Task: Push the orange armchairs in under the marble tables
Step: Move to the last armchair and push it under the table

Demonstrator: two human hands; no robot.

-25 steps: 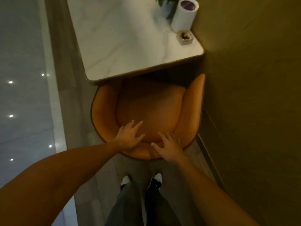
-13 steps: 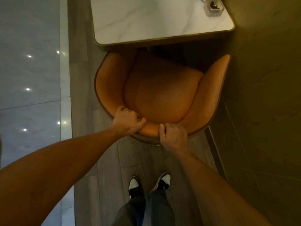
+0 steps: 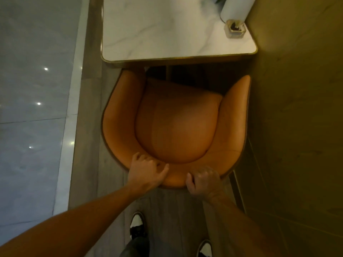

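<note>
Gripping the backrest rim of one orange armchair [image 3: 178, 125]: left hand [image 3: 146, 171] and right hand [image 3: 203, 181], both curled closed over it, as half a second ago. Armchair's front sits just short of the near edge of one marble table [image 3: 167, 30], farther out than before. One white cylinder [image 3: 234, 6] and one small square holder [image 3: 235, 28] at the table's far right corner. No legible writing.

One orange armchair [image 3: 178, 125] stands here, and one marble counter [image 3: 167, 28] beyond it. Two hands are on the chair's back rim, the left hand [image 3: 146, 170] and the right hand [image 3: 203, 181]. On the counter I count one small square holder [image 3: 235, 28] and one white cylinder [image 3: 235, 6] at the far corner. Two black-and-white shoes [image 3: 137, 226] show on the floor below.
</note>
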